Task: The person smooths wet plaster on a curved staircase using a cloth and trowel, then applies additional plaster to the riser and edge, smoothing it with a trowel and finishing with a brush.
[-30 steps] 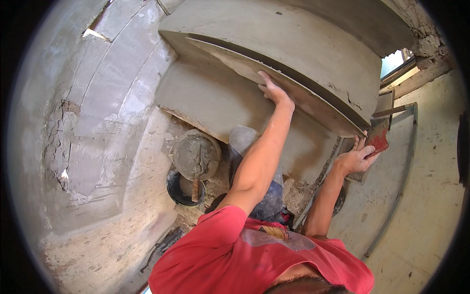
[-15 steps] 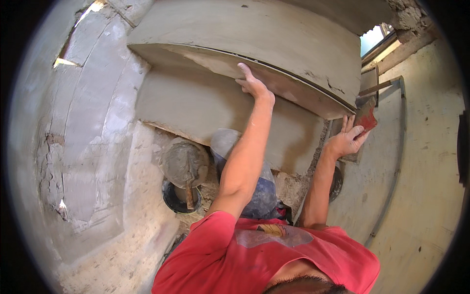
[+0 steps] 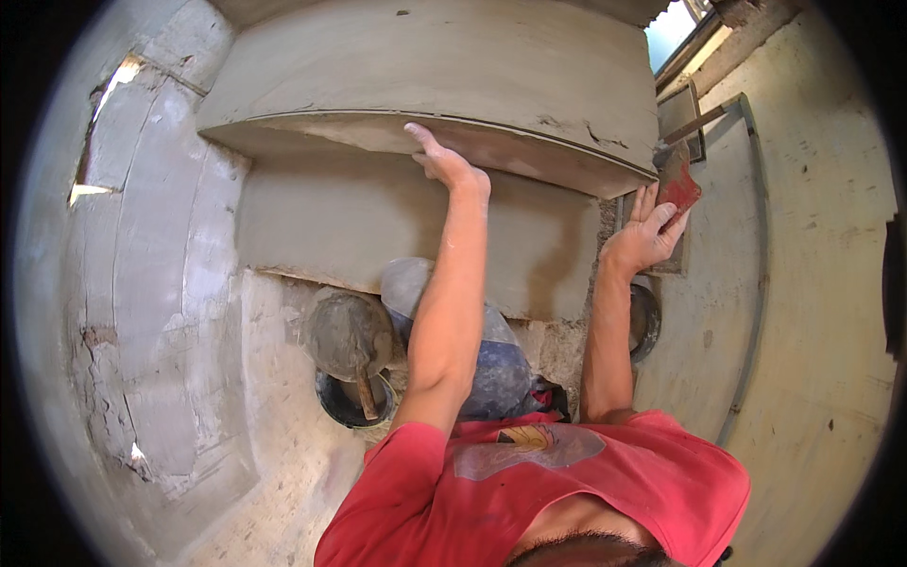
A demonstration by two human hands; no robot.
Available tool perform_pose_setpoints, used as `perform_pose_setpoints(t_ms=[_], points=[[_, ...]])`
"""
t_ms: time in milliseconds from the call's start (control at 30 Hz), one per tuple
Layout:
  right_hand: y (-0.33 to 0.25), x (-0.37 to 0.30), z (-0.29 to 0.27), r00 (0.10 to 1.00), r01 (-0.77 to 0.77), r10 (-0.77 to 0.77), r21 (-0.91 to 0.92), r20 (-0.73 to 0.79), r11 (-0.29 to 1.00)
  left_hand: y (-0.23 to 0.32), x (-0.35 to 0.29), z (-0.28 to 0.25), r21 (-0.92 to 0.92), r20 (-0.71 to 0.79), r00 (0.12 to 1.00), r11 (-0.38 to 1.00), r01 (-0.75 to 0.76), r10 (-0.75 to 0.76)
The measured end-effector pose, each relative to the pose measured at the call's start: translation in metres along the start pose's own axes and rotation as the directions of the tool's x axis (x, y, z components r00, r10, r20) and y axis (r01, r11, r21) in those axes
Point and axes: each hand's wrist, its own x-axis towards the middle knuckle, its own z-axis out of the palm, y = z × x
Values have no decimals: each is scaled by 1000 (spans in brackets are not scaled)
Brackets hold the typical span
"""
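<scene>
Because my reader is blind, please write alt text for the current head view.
A person's left hand touches a long thin board along a grey plastered surface; the right hand, near the board's right end, holds a red-stained flat tool. A trowel lies nearby.

The left arm (image 3: 444,302) is stretching toward the far side from a slightly bent elbow, its wrist (image 3: 472,189) bending leftward. The left grip (image 3: 447,163) is holding one digit extended far left. The right arm (image 3: 607,331) is reaching far, the right grip (image 3: 645,236) leaning right, two fingers (image 3: 645,201) pointing far.
</scene>
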Motion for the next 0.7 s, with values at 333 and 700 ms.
perform_pose_setpoints(t_ms=[333, 700], points=[[-3, -2, 3, 999, 32, -32, 24, 18, 999, 1, -1, -4, -11, 78, 997, 1000, 13, -12], [-5, -2, 7, 1000, 26, -27, 45, 2, 999, 1, 3, -16, -13, 219, 976, 1000, 10, -7]])
